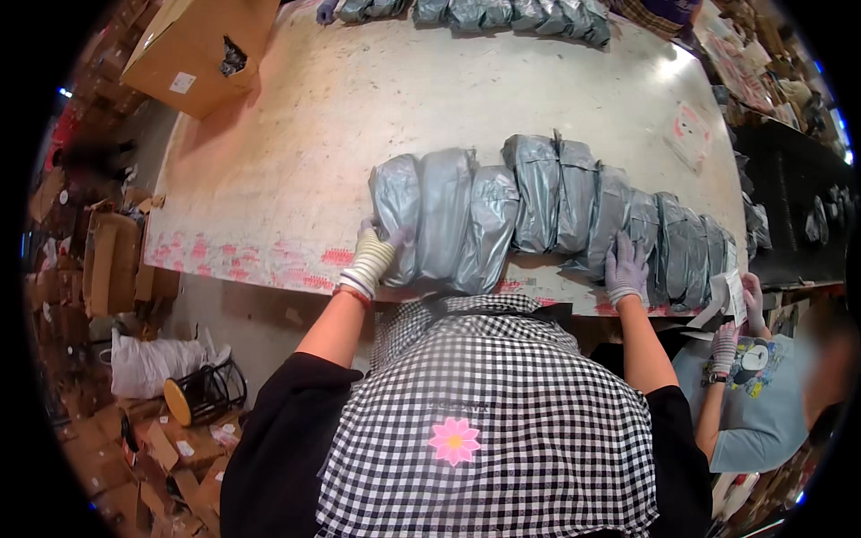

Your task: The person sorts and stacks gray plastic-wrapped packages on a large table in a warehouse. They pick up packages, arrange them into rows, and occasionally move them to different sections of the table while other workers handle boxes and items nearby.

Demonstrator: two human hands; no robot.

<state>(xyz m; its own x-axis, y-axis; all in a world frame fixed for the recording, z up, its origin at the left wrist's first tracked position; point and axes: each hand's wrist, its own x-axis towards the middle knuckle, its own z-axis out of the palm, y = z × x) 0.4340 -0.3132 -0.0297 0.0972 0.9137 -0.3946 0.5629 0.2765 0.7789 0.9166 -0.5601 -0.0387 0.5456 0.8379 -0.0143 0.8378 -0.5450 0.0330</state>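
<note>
A row of grey plastic-wrapped packages (pixel 447 208) stands side by side along the near edge of the table, several of them leaning together. My left hand (pixel 374 254), in a striped knit glove, grips the leftmost package (pixel 395 185), thumb on its front and fingers at its outer side. Farther right, my right hand (pixel 625 270), also gloved, lies with extended fingers against the lower part of a package (pixel 611 202) in the row. The undersides of the packages are hidden.
A large cardboard box (pixel 195 60) stands at the table's far left. More grey packages (pixel 498 15) line the far edge. At right, a co-worker's gloved hands (pixel 725 339) hold white paper labels (pixel 733 296) near the row's end. A stool (pixel 202 393) lies on its side at left.
</note>
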